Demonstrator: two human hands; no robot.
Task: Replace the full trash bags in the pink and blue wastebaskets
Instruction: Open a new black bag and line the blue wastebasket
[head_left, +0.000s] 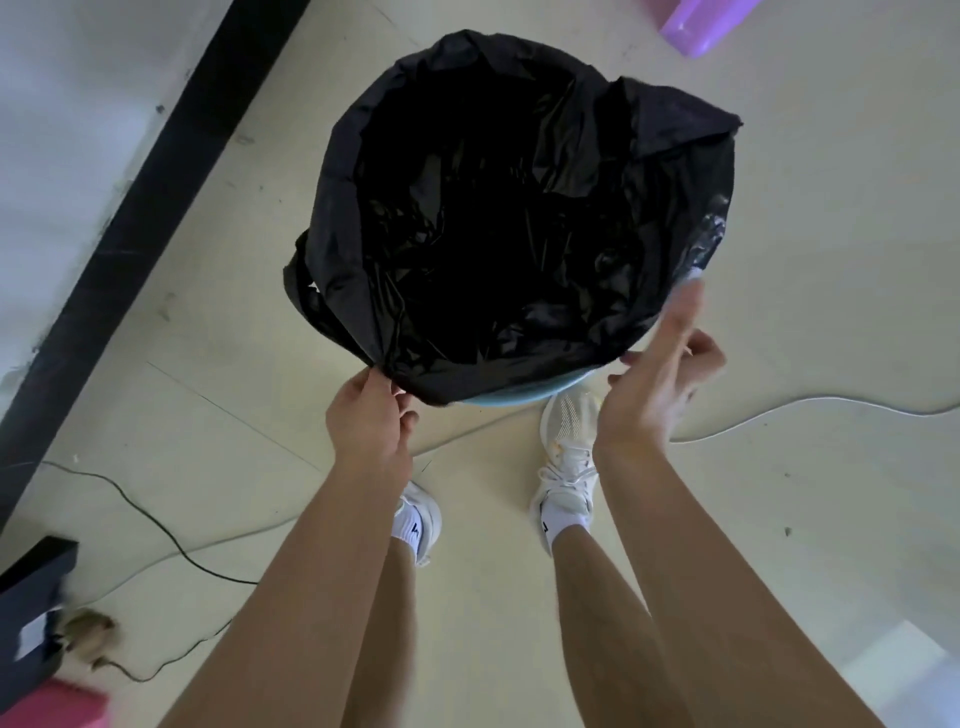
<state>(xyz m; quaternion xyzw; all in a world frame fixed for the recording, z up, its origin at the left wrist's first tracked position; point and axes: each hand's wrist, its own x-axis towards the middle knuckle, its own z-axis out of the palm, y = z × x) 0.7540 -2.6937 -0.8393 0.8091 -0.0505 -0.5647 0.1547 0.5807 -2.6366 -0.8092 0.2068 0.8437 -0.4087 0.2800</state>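
A black trash bag (498, 218) lines the blue wastebasket (511, 397), its mouth spread wide and folded over the rim. Only a thin strip of the blue rim shows at the near edge. My left hand (366, 415) pinches the bag's near-left edge between thumb and fingers. My right hand (657, 382) is blurred, fingers mostly straight, beside the bag's near-right edge and holding nothing that I can see. A pink thing (52, 701), perhaps the pink wastebasket, shows at the bottom left corner.
My two feet in white shoes (569, 452) stand just behind the basket. A black baseboard (135, 228) runs along the left wall. A thin black cable (156, 530) lies on the pale floor. A purple plastic item (711, 26) sits at the top right.
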